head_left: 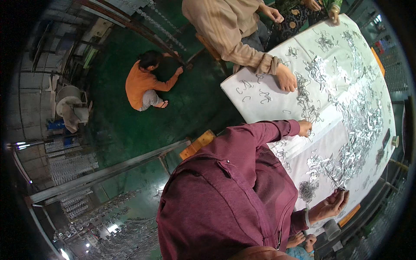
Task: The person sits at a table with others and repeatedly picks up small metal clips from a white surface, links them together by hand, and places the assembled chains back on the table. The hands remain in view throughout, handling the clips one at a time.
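Note:
My left hand [306, 128], at the end of a maroon sleeve, is closed at the lower end of a pile of bent wire hooks [308, 108]. What its fingers hold, if anything, is too small to make out. Palm up over the table's near right part, my right hand [330, 205] pinches a small shiny metal piece [342, 189] at its fingertips. Beyond it spreads a long heap of flat shiny metal pieces [357, 134]. A dark tangle of fine wire pieces [308, 190] lies beside my right wrist.
Across the white-covered table [260, 113], a person in a tan jacket [225, 26] reaches into the hooks. Other people's hands show at the table's top and bottom edges. A person in orange [145, 84] squats on the green floor. A grey cup [332, 229] stands near my right forearm.

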Motion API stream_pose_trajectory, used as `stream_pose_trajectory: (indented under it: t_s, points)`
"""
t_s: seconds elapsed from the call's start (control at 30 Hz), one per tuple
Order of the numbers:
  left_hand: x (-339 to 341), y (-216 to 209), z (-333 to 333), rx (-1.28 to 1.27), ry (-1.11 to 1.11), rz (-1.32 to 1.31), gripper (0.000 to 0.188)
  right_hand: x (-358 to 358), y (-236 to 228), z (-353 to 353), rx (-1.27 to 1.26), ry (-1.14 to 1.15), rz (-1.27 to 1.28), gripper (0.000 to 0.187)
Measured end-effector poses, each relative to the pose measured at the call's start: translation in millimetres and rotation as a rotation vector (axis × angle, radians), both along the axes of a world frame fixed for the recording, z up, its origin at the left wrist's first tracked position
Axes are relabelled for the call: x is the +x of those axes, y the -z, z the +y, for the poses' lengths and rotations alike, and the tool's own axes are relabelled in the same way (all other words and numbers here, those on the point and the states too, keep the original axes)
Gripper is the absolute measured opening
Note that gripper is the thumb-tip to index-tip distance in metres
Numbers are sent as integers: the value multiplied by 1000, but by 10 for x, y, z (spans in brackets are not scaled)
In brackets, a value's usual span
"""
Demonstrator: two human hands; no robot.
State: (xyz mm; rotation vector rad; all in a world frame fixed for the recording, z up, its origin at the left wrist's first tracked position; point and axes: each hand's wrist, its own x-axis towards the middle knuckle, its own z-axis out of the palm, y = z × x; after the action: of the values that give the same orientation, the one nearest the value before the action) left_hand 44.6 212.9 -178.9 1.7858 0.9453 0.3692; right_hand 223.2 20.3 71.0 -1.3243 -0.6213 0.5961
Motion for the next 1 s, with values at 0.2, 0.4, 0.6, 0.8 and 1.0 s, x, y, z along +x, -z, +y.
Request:
stream_pose_trajectory:
  t_s: [0.2, 0.4, 0.6, 0.8, 1.0]
  points:
    - [-52, -321, -182, -415, -248, -311, 26, -32, -13, 5, -49, 43, -9, 27]
    - [105, 214, 11, 204, -212, -101, 11, -242, -149, 113, -27, 69, 6, 29]
    - [-51, 84, -74, 532, -113, 291, 16, -144, -84, 91, -59, 13, -9, 29]
    - [-58, -67, -54, 517, -294, 37, 25, -85, -8, 75, -54, 25, 2, 28]
    - [96, -562, -90, 241, -204, -124, 15, -321, -138, 23, -27, 125, 10, 26]
